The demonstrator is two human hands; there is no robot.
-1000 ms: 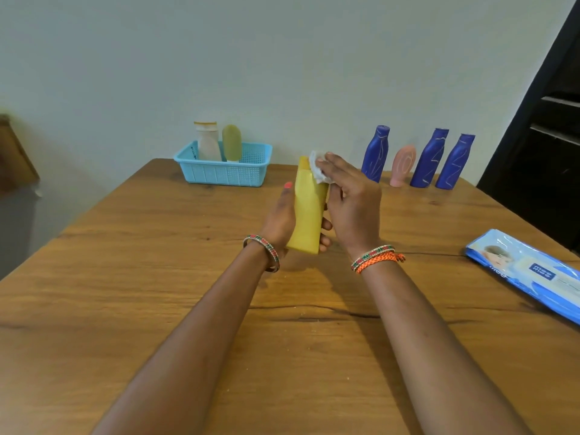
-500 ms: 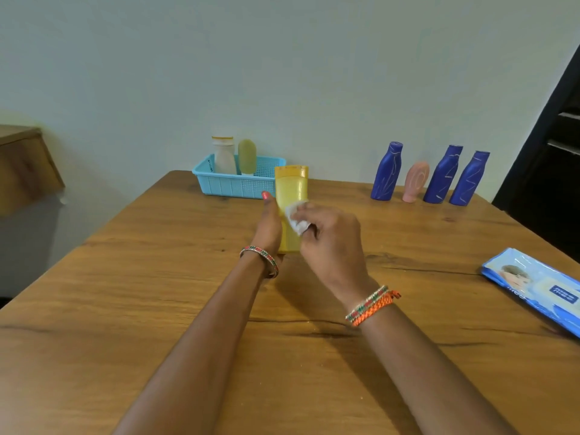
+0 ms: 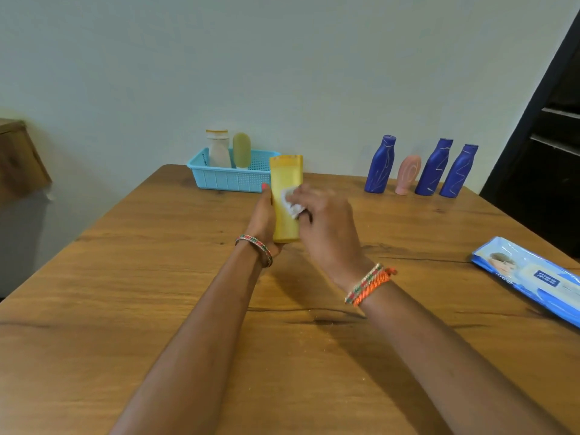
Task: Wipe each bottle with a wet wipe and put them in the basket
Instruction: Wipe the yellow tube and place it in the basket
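The left hand (image 3: 262,219) grips the yellow bottle (image 3: 286,196) upright above the table (image 3: 125,293) while the right hand (image 3: 326,229) pinches a wet wipe (image 3: 290,204) against it; a damp bottle could slip before reaching the basket (image 3: 230,178)

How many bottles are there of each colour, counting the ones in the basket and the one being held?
Blue: 3
Pink: 1
Yellow: 1, gripped by the left hand while the right hand rubs it with a wipe
White: 1, in the basket
Green: 1, in the basket
Total: 7 bottles
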